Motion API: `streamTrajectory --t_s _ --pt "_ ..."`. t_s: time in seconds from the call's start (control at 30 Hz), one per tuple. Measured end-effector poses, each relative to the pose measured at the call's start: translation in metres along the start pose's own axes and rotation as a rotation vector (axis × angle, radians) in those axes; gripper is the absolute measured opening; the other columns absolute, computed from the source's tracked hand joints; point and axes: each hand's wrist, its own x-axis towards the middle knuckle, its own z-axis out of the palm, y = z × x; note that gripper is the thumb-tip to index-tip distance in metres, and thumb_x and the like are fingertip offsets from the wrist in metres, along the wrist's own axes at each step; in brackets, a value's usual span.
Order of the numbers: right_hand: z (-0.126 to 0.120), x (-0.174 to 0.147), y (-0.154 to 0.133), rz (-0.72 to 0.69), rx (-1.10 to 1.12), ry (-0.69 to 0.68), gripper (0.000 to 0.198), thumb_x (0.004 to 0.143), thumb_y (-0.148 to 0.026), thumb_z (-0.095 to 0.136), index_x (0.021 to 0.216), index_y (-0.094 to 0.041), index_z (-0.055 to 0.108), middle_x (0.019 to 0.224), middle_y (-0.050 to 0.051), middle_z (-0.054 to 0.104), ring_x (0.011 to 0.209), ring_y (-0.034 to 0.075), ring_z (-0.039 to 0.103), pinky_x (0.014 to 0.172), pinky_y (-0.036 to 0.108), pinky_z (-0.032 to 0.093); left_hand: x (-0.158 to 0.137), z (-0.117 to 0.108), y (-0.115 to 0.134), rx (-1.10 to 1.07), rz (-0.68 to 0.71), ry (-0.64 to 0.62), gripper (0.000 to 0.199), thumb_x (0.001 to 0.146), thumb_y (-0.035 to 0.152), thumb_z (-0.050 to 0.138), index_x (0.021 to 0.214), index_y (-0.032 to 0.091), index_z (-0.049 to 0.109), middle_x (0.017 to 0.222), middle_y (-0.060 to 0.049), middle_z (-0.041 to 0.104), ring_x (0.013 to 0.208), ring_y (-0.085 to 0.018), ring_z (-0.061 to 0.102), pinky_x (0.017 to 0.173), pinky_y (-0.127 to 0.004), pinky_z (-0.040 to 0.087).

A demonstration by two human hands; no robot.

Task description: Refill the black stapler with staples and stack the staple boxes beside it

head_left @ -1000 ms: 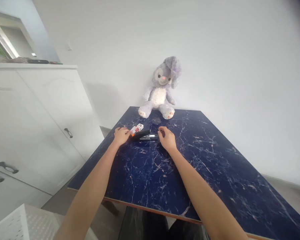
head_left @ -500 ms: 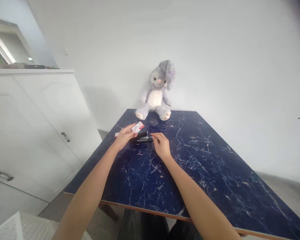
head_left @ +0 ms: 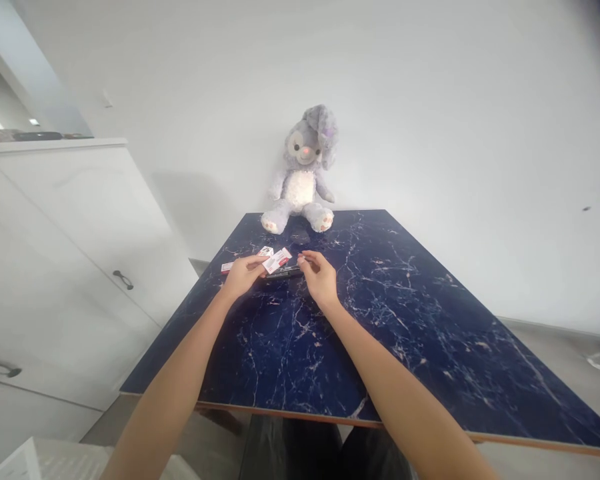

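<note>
My left hand (head_left: 243, 277) is closed, pinching a small white-and-red cardboard box (head_left: 279, 261) between thumb and fingers. Another white printed piece (head_left: 265, 251) shows just behind it; whether it belongs to the same box I cannot tell. Under and beside the box lies a black stapler (head_left: 284, 273) with a metal rail, partly covered by the box and my left fingers. My right hand (head_left: 321, 277) is at the stapler's right end, thumb and forefinger pressed together. What is in that pinch is too small to make out.
A flat red-and-white item (head_left: 227, 267) lies left of my left hand. A grey plush rabbit (head_left: 300, 190) sits at the back of the blue marbled table (head_left: 380, 347), against the wall, with a dark round object (head_left: 300, 235) before its feet. White cabinets (head_left: 70, 267) stand left.
The small box has turned and come down over the stapler, and a second white piece now shows behind it. My right fingers have lifted slightly at the stapler's end. The view has shifted a little.
</note>
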Motion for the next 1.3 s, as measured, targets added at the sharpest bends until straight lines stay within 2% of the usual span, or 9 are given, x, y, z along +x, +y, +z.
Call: streamTrajectory --t_s 0.1,0.33,0.43,0.57,0.73,0.87,1.03,1.13,1.3 --pt "0.001 0.001 -0.001 0.046 0.094 0.033 0.033 0.086 -0.048 0.064 0.103 -0.02 0.066 0.105 0.009 0.075 0.098 0.022 0.07 0.089 0.034 0.056 -0.004 0.009 0.005 0.022 0.039 -0.024 0.033 0.082 0.035 0.071 0.11 0.017 0.077 0.095 -0.008 0.077 0.073 -0.021 0.07 0.072 -0.034 0.058" --pt "-0.003 -0.001 -0.004 0.085 -0.083 0.204 0.036 0.087 -0.054 0.061 0.092 -0.019 0.069 0.088 0.006 0.075 0.079 0.02 0.068 0.077 0.032 0.055 -0.013 0.036 0.015 0.022 0.114 -0.079 0.031 0.085 0.034 0.068 0.112 0.022 0.076 0.099 -0.007 0.076 0.081 -0.022 0.071 0.08 -0.037 0.058" --pt "-0.004 -0.003 -0.006 0.064 -0.144 0.177 0.035 0.089 -0.053 0.059 0.093 -0.02 0.072 0.088 0.006 0.075 0.075 0.019 0.067 0.074 0.032 0.054 -0.014 0.042 0.013 -0.004 0.107 -0.056 0.033 0.085 0.035 0.067 0.114 0.021 0.075 0.095 -0.007 0.076 0.076 -0.021 0.07 0.076 -0.036 0.058" --pt "-0.002 -0.002 -0.003 0.018 -0.124 0.103 0.034 0.092 -0.048 0.055 0.102 -0.022 0.075 0.101 0.006 0.075 0.088 0.021 0.069 0.084 0.034 0.053 -0.012 0.042 0.007 -0.029 0.07 0.015 0.034 0.086 0.036 0.066 0.114 0.019 0.075 0.085 -0.006 0.076 0.071 -0.02 0.069 0.072 -0.035 0.057" --pt "-0.005 0.006 0.007 0.252 0.225 0.004 0.035 0.081 -0.048 0.067 0.1 -0.019 0.071 0.096 0.006 0.076 0.085 0.021 0.072 0.074 0.033 0.058 -0.01 0.041 0.004 -0.055 0.063 -0.017 0.035 0.086 0.038 0.067 0.114 0.02 0.075 0.083 -0.005 0.076 0.07 -0.02 0.07 0.072 -0.036 0.059" --pt "-0.009 0.011 0.012 0.24 0.242 -0.047 0.032 0.079 -0.046 0.069 0.096 -0.019 0.073 0.095 0.005 0.076 0.085 0.021 0.072 0.078 0.035 0.059 -0.011 0.045 0.005 -0.108 0.01 -0.011 0.041 0.086 0.043 0.067 0.118 0.019 0.073 0.081 -0.007 0.076 0.068 -0.022 0.072 0.066 -0.037 0.062" --pt "-0.011 0.009 0.008 0.145 0.097 0.022 0.028 0.088 -0.042 0.058 0.1 -0.021 0.073 0.097 0.004 0.077 0.086 0.02 0.072 0.083 0.036 0.058 -0.012 0.046 0.007 -0.23 -0.017 -0.085 0.046 0.087 0.043 0.067 0.125 0.018 0.069 0.091 -0.008 0.076 0.076 -0.023 0.074 0.077 -0.042 0.063" --pt "-0.013 0.006 0.0 0.085 -0.047 -0.059 0.023 0.088 -0.038 0.059 0.1 -0.024 0.074 0.098 0.002 0.077 0.089 0.02 0.072 0.089 0.036 0.056 -0.012 0.044 0.009 -0.278 -0.028 -0.102 0.051 0.086 0.044 0.068 0.129 0.018 0.066 0.097 -0.009 0.076 0.081 -0.023 0.074 0.083 -0.045 0.062" --pt "-0.012 -0.002 -0.011 0.05 -0.08 -0.167 0.031 0.087 -0.03 0.062 0.116 -0.023 0.066 0.103 0.004 0.076 0.093 0.019 0.072 0.086 0.034 0.055 -0.017 0.041 0.022 -0.422 -0.019 -0.182 0.045 0.086 0.045 0.069 0.124 0.021 0.069 0.132 -0.012 0.065 0.113 -0.028 0.066 0.097 -0.045 0.055"
